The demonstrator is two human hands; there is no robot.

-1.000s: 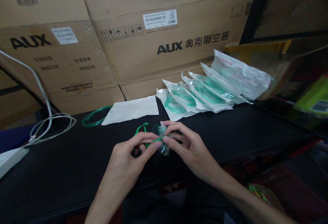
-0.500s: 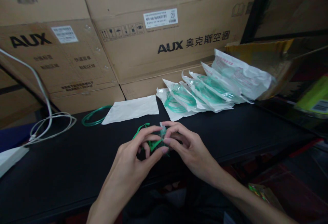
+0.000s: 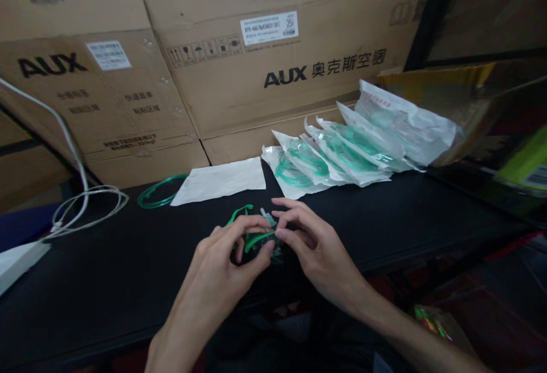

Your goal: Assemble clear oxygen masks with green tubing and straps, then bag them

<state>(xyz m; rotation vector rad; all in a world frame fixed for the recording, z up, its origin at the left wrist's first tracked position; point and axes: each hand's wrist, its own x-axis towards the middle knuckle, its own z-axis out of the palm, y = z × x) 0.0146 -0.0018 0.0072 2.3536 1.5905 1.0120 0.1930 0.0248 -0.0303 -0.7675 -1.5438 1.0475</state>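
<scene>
A see-through plastic mask, probably an oxygen mask, lies between my hands low over the black table, partly hidden by fingers. A green elastic strap runs across it, and one loop rises behind my left fingers. My left hand curls its fingers and thumb around the mask from the left. On the other side, my right hand pinches the strap's end between thumb and forefinger, its other fingers bent above. A pale connector sticks up from the mask toward the back.
Several white-backed packets with green tubing lean in a row at the back right. A white paper pouch and coiled green tubing lie left of them. White cable loops at far left. Cardboard boxes form the back wall.
My right fingers have shifted from the pale connector down to the green strap, which is now stretched toward them. The connector has tipped left and shows more. My left hand has barely moved.
</scene>
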